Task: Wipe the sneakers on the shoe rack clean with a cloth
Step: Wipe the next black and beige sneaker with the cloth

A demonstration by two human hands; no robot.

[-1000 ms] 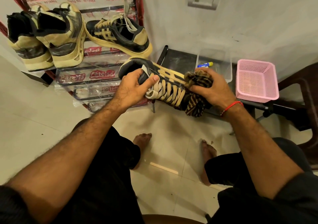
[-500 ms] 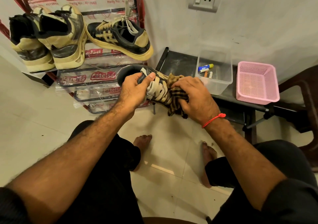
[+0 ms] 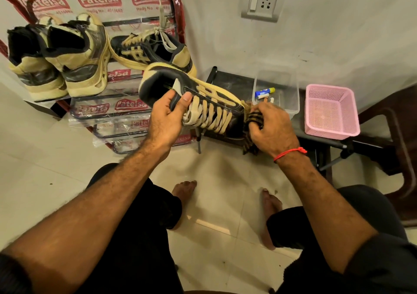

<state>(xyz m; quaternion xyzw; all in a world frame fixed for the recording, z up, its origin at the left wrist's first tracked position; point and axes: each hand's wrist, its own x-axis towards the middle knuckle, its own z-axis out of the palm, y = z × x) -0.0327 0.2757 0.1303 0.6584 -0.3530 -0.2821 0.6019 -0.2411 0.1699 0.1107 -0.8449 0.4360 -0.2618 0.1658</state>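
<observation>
At the far left a metal-tube shoe rack (image 3: 173, 11), with red side bars and clear plastic wrap printed with red "Patelsa" labels, stands against the pale wall. On its top shelf sit two chunky cream-and-dark-grey sneakers (image 3: 56, 56), side by side and touching, heels toward the camera. Just to their right on the same shelf lies a black low-top sneaker with tan stripes (image 3: 153, 50), its cream laces loose (one lace end sticks upward).

In front of the rack the left hand (image 3: 167, 117) grips a matching black-and-tan laced sneaker (image 3: 203, 99) held off the rack in the air, thumb on top by the tongue and fingers curled under the collar. The shoe is tilted, heel up toward the rack and toe pointing right. At the toe the right hand (image 3: 270, 126), a red thread around its wrist, has its fingers curled around a dark brown checked cloth (image 3: 251, 124) bunched against the shoe's front; a loose end hangs below.

Behind this hand is a low black table (image 3: 234, 81) carrying a clear plastic box (image 3: 291, 95) with small tubes inside, and further right a pink perforated plastic basket (image 3: 331, 111). Above, a grey wall socket plate (image 3: 262, 5) is set in the wall. Bare feet rest on pale floor tiles (image 3: 45, 158) below.
</observation>
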